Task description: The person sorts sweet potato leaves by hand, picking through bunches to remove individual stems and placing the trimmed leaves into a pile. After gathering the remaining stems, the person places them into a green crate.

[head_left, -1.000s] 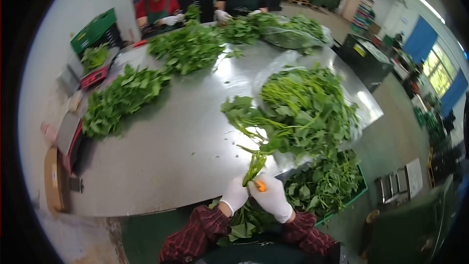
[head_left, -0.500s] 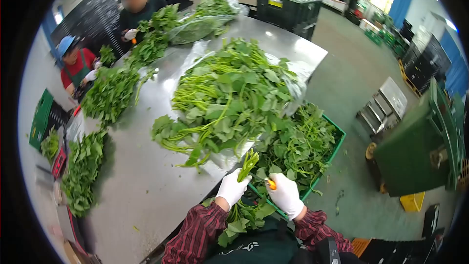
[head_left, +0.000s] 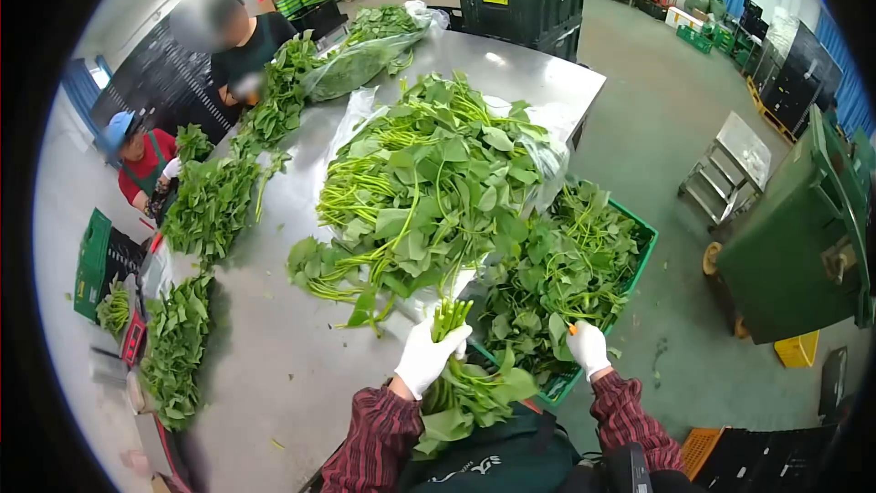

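My left hand (head_left: 427, 358), in a white glove, is closed around a bunch of leafy green stems (head_left: 467, 394). The cut ends point up above the fist and the leaves hang below it, over my apron. My right hand (head_left: 589, 349), also gloved, grips a small knife (head_left: 573, 330); only a bit of its orange handle shows. It is held over the near right side of a green crate (head_left: 644, 254) full of loose leafy greens (head_left: 561, 274). Ahead of my left hand, a big heap of leafy stems (head_left: 429, 178) lies on plastic film on the metal table (head_left: 265, 338).
Bunched greens (head_left: 178, 347) line the table's left side near a red scale (head_left: 134, 338). Two co-workers stand at the far left, one in a blue cap (head_left: 119, 128). A black bin (head_left: 520, 14), a step stool (head_left: 730, 164) and a green wheeled bin (head_left: 789, 246) stand around.
My right hand has moved right, away from the bunch, with the knife. My left hand still holds the stems and has shifted slightly left and down. The view has tilted a little.
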Demonstrator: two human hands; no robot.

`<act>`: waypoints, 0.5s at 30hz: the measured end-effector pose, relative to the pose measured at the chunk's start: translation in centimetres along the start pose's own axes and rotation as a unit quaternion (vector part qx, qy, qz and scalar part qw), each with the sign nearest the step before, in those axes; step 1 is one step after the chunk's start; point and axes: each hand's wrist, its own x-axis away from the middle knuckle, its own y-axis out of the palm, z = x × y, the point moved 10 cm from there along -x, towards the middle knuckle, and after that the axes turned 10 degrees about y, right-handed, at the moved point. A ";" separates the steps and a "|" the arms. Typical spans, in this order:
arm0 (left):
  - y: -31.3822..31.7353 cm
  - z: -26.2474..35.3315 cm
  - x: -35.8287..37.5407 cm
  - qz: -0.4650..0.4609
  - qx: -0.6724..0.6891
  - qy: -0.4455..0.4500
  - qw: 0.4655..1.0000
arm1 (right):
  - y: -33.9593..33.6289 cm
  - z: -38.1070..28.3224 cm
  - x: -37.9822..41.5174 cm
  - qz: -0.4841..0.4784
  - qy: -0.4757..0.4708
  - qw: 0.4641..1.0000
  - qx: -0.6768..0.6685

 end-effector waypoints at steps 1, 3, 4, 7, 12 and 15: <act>0.0 0.2 -0.2 0.001 -0.003 0.001 1.000 | -1.0 -1.6 -0.1 0.034 -0.033 0.997 -0.059; 0.7 0.7 -0.2 -0.032 0.101 0.019 0.994 | -4.2 -6.5 0.4 0.046 -0.071 0.989 -0.122; 0.3 1.0 -0.2 -0.024 0.099 0.019 0.995 | -5.7 -8.4 0.6 0.058 -0.093 0.980 -0.166; -2.6 2.4 0.0 0.057 0.357 0.066 0.930 | -9.0 -11.5 1.4 0.094 -0.141 0.966 -0.195; -11.6 2.6 1.7 0.224 0.545 0.104 0.801 | -8.8 -8.5 0.7 0.087 -0.074 0.972 -0.205; -19.0 -2.5 2.0 0.204 0.565 0.209 0.772 | -7.0 -7.0 1.6 0.062 -0.051 0.984 -0.158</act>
